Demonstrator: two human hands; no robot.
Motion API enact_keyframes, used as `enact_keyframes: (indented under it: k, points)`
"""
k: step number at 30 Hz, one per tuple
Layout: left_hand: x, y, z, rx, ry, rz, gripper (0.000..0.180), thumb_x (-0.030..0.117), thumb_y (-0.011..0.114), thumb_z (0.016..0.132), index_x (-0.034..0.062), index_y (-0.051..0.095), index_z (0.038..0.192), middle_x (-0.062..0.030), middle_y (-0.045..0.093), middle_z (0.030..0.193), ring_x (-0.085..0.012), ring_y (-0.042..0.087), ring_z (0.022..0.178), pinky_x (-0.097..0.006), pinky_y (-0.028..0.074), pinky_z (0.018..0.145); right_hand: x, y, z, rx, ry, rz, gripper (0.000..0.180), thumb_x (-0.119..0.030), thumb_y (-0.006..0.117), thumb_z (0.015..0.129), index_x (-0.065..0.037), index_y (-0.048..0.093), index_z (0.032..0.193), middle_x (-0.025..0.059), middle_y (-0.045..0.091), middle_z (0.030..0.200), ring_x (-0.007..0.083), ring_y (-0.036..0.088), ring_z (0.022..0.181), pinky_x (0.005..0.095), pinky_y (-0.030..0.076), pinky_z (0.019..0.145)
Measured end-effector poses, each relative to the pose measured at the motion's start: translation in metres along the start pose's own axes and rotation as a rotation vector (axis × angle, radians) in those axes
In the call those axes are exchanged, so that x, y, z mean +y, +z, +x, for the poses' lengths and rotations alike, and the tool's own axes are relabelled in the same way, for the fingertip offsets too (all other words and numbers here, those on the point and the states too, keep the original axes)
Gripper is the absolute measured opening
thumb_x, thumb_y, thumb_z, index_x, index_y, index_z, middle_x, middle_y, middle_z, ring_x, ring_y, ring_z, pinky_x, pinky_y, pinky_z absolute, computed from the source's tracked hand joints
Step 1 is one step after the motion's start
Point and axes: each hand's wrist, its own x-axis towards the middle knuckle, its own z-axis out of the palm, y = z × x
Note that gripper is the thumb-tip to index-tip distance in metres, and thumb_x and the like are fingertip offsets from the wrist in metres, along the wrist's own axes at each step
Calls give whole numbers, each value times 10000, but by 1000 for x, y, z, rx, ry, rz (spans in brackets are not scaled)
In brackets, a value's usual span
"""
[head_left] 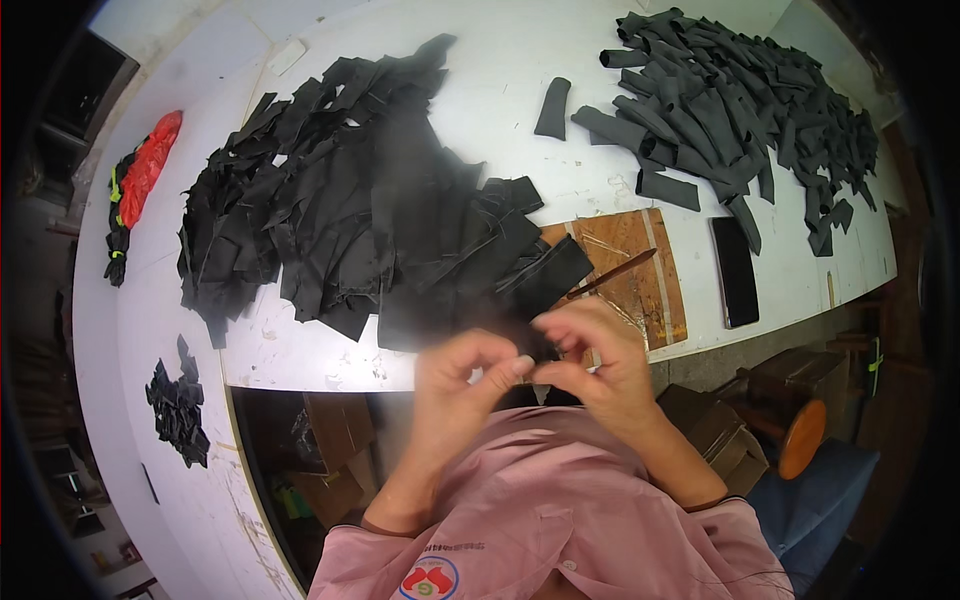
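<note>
Between the two hands, just off the near edge of the white table (500, 110) and in front of the pink shirt (560, 470), a small dark piece of cloth (541, 345) shows in the gap where the fingertips nearly meet. The left hand (460, 390) comes at it from the left, thumb and forefinger drawn close together and pointing right; the right hand (605, 365) curls around from the other side, its fingers bent into a loose ring. Whether one hand or both pinch the cloth I cannot tell — blur and the bent fingers hide the contact, and the cloth's long axis too. Straight beyond the hands and off to the left lies the pile of flat black pieces (330, 210), with the left hand nearer to its main body. One black strip (560, 268) at its right corner slants away toward the upper right — its near end lies just beyond the right hand. Under and beside that strip is a brown board (655, 285), where a slim dark tool (615, 273) lies on the same slant, also nearer to the right hand. Well apart, at the far right, sits the heap of tube-like dark pieces (740, 110), with a phone (735, 272) between it and the board.
</note>
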Motion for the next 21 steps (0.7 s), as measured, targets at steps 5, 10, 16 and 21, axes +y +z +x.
enact_keyframes:
  k: [5, 10, 16, 21]
  points:
    - [-10, 16, -1, 242, 254, 457, 56, -10, 595, 712, -8, 569, 761, -69, 580, 609, -97, 541, 512, -234, 434, 473, 13, 1, 4, -155, -82, -141, 104, -6, 612, 694, 0, 591, 796, 92, 548, 734, 212, 561, 615, 283, 442, 535]
    - [-16, 25, 9, 430, 145, 201, 116, -41, 585, 716, -6, 553, 822, -53, 597, 666, -57, 520, 510, -196, 403, 439, 25, 18, 4, 17, -186, -371, 71, 4, 612, 674, 0, 576, 735, 93, 512, 658, 226, 528, 537, 303, 431, 499]
    - [-14, 11, 14, 280, -78, -476, 167, -56, 575, 733, -8, 534, 887, -36, 592, 708, -10, 455, 493, -149, 332, 393, 14, 18, 6, 23, 9, -107, 74, 39, 597, 680, 1, 580, 742, 57, 514, 648, 106, 485, 480, 225, 377, 429]
    - [-12, 16, 5, 332, 221, 29, 263, -86, 574, 720, 0, 526, 963, -47, 606, 724, -19, 477, 517, -149, 343, 423, 12, 18, 9, 30, -53, -195, 77, 42, 600, 679, 13, 588, 750, 62, 533, 672, 97, 502, 503, 219, 378, 433]
